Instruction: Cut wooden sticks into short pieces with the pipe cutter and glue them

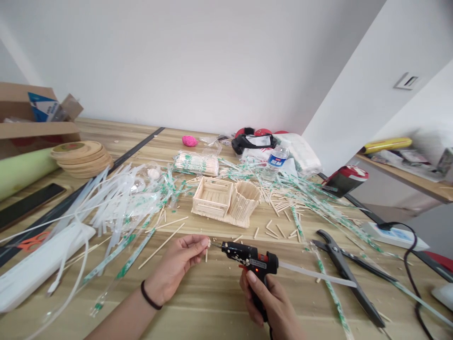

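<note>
My left hand [182, 257] pinches a short wooden stick piece [206, 255] between thumb and fingertips, with a dark band on the wrist. Wrapped round the handle of a black hot glue gun [247, 255] is my right hand [265, 293]; the gun's nozzle points left, close to the pinched piece. A red light shows on the gun, and a long glue stick [314, 274] sticks out of its back. Beyond both hands, a square box of small sticks [213, 198] and a rounded stick container [244, 200] stand on one stick base.
Loose sticks [283, 203] and green-printed wrappers lie around. Pliers [345, 269] rest at right, near a power strip [396, 235]. Glue sticks [116, 193], a white strip [38, 264] and a phone [31, 203] are at left. A bottle [277, 160] stands behind.
</note>
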Tool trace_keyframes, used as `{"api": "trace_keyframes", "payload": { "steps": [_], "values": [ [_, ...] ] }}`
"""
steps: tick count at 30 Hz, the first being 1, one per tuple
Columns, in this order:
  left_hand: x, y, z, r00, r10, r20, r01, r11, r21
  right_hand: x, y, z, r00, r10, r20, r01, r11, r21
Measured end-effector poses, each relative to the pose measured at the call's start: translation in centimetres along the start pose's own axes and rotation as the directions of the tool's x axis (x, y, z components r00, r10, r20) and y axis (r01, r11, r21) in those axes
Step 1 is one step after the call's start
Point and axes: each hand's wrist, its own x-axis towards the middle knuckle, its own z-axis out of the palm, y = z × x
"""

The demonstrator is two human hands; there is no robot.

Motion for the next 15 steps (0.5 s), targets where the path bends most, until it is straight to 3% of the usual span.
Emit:
{"api": "trace_keyframes", "payload": {
  "steps": [15],
  "values": [
    [-0.07,0.0,-0.04,1.0,-0.005,-0.022,0.005,1.0,0.02,-0.11,0.25,-0.18,0.999,-0.009,0.039,0.009,1.0,0.0]
  ]
}}
